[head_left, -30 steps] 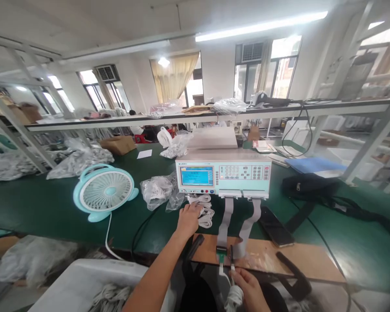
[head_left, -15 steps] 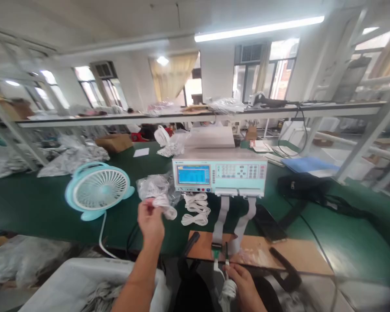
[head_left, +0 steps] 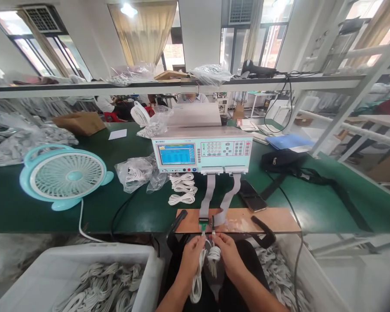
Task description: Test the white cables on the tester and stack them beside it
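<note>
My left hand (head_left: 194, 252) is closed, its fingertips pinching the plug end of a white cable (head_left: 196, 286) just below a green connector board (head_left: 203, 226). That cable's coiled loops hang under the hand. Beside it, my right hand (head_left: 228, 251) pinches the plug end of another white cable coil (head_left: 213, 254) at a dark, narrow connector (head_left: 213, 222). Whether the plugs are fully seated cannot be made out. Grey ribbon cables (head_left: 209, 193) run from both connectors up to a bench tester (head_left: 203, 154) with a lit blue screen.
Several coiled white cables (head_left: 183, 189) lie before the tester, near a clear plastic bag (head_left: 134, 173). A turquoise fan (head_left: 68, 175) stands left, a phone (head_left: 251, 196) and black bag (head_left: 281, 161) right. White bins (head_left: 149, 255) of cables flank my legs. Black handles (head_left: 263, 232) protrude at the board's edge.
My left hand has come down and right, from beside the plastic bag to the green connector board, where it now grips a plug. My right hand stays near the connectors. The camera view has tilted down.
</note>
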### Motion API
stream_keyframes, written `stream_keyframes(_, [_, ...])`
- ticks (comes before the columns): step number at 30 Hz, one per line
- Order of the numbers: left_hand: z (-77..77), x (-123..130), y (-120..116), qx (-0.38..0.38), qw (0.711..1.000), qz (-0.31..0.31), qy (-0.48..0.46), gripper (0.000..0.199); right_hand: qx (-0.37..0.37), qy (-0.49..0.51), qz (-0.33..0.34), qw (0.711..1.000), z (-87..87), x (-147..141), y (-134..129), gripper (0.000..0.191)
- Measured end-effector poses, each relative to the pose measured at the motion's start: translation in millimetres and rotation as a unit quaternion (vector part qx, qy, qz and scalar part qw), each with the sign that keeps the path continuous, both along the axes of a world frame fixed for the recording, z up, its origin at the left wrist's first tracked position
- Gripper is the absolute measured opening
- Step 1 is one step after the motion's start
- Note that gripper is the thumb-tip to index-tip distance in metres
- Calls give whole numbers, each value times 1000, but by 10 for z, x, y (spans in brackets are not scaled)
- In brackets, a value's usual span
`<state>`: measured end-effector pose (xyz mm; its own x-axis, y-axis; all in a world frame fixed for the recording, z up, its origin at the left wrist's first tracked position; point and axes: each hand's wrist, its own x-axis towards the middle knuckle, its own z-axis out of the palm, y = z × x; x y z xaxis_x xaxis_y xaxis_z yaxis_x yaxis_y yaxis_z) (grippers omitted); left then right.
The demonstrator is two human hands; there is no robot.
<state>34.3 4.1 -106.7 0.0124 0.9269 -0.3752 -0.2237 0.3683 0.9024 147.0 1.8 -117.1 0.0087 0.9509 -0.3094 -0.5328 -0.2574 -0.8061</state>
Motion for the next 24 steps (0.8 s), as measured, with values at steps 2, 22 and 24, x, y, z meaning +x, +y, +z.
stream_keyframes(2, [-34,51,60,44,999,1,29,37,4,-16,-4,1000,4,2,-10,27])
stream_keyframes(22, [-73,-134,-459,21,982,-182,-53,51,18,-154,61,986,248,147,-296,19])
stream_keyframes(24, [-75,-121,-544,67,977,-200,6,43,64,-214,63,973,272,139,-313,17])
